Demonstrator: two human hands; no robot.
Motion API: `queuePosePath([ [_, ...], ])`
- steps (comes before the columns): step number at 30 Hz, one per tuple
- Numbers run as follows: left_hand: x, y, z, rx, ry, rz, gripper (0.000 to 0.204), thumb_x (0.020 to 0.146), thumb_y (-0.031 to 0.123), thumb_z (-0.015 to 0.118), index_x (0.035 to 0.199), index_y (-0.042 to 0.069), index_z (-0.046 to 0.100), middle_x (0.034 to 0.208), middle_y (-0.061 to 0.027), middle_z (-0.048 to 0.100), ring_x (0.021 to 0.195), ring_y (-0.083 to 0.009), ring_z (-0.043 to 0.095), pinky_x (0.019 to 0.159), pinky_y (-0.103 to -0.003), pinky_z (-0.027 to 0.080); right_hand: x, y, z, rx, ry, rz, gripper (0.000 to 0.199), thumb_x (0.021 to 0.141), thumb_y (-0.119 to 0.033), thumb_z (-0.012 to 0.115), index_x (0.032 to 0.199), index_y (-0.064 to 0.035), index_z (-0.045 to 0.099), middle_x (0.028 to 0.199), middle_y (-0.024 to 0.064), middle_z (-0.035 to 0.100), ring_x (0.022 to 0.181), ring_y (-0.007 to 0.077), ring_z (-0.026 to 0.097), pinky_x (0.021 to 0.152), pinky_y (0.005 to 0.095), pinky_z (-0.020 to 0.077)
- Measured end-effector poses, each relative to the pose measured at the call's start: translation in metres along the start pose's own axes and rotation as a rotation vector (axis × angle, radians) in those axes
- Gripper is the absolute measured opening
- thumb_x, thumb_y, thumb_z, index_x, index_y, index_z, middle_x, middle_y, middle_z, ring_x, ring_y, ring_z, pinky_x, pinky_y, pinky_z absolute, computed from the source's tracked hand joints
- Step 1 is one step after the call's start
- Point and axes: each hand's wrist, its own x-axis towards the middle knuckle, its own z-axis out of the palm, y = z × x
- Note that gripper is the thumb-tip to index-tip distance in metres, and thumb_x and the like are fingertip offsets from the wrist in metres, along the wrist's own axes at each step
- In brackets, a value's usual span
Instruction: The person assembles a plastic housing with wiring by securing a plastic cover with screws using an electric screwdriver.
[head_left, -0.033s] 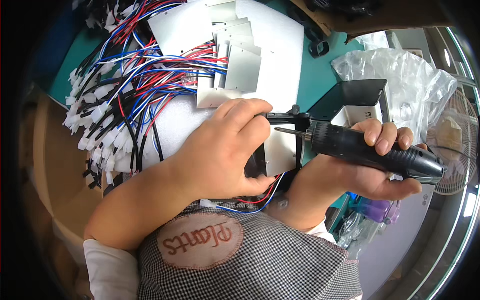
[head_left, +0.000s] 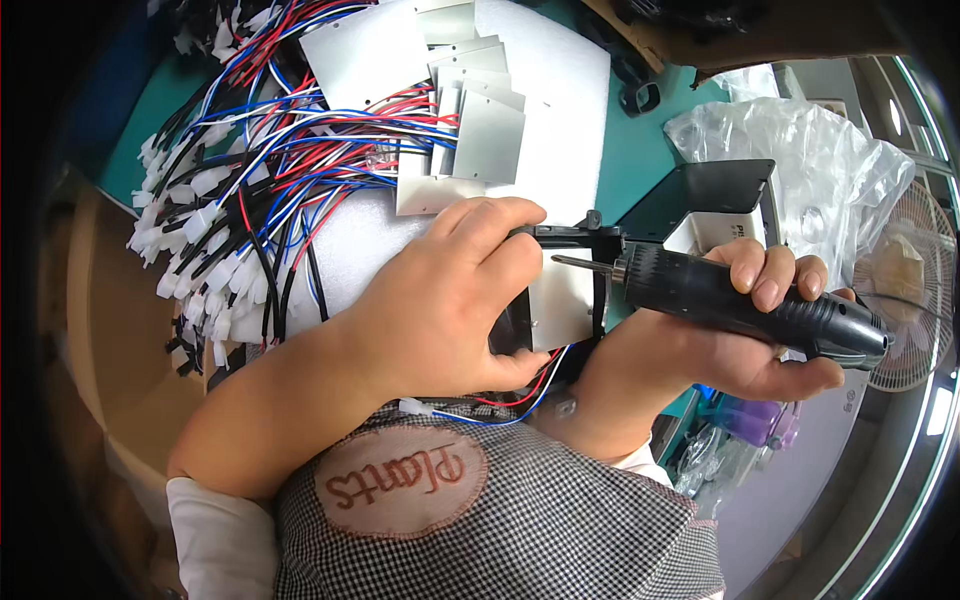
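While my left hand (head_left: 440, 300) is pressing down on a black frame (head_left: 590, 285) holding a silver plate (head_left: 562, 300), its grip closed over the frame's left edge, I am keeping my right hand (head_left: 740, 320) wrapped tight around a black screwdriver (head_left: 740, 298). Its bit is pointing left, just touching the frame's right rail. Beyond the frame, more plates (head_left: 470, 120) are lying on white foam (head_left: 560, 110) on the green counter (head_left: 650, 150). Left of the frame, wires (head_left: 260, 180) are fanning out. Right of it, a bag (head_left: 800, 150) is sitting.
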Motion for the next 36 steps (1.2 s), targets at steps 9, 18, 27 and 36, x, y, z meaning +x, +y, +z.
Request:
queuePosePath([
  [9, -0.009, -0.001, -0.001, -0.002, -0.027, -0.022, 0.067, 0.054, 0.020, 0.082, 0.109, 0.001, 0.049, 0.131, -0.0188, 0.044, 0.112, -0.0390, 0.051, 0.092, -0.046, 0.046, 0.009, -0.010, 0.025, 0.083, -0.128, 0.043, 0.067, 0.091, -0.041, 0.060, 0.142, -0.0070, 0.033, 0.106, 0.0148, 0.053, 0.067, 0.0180, 0.061, 0.053, 0.0312, 0.0528],
  [18, -0.009, 0.000, -0.004, 0.000, -0.055, -0.066, 0.068, 0.054, 0.020, 0.083, 0.110, 0.001, 0.048, 0.132, -0.0190, 0.044, 0.113, -0.0401, 0.050, 0.094, -0.046, 0.045, 0.003, -0.018, 0.051, -0.078, -0.400, 0.106, 0.075, 0.080, -0.038, 0.074, 0.137, 0.0000, 0.042, 0.097, 0.0105, 0.054, 0.058, 0.0150, 0.060, 0.047, 0.0254, 0.0514],
  [27, -0.008, -0.001, -0.004, -0.023, -0.041, -0.055, 0.069, 0.053, 0.020, 0.083, 0.109, 0.001, 0.049, 0.132, -0.0187, 0.044, 0.111, -0.0394, 0.050, 0.093, -0.046, 0.045, 0.003, -0.018, 0.047, -0.151, -0.441, 0.138, 0.077, 0.082, -0.043, 0.072, 0.142, -0.0105, 0.035, 0.100, 0.0110, 0.055, 0.061, 0.0158, 0.062, 0.052, 0.0264, 0.0534],
  [36, -0.010, -0.003, -0.002, -0.023, -0.024, -0.047, 0.069, 0.053, 0.020, 0.083, 0.109, 0.000, 0.049, 0.132, -0.0180, 0.044, 0.109, -0.0379, 0.052, 0.091, -0.045, 0.046, -0.002, -0.013, 0.056, -0.197, -0.443, 0.102, 0.079, 0.083, -0.046, 0.071, 0.143, -0.0106, 0.034, 0.099, 0.0093, 0.055, 0.060, 0.0138, 0.062, 0.049, 0.0261, 0.0535],
])
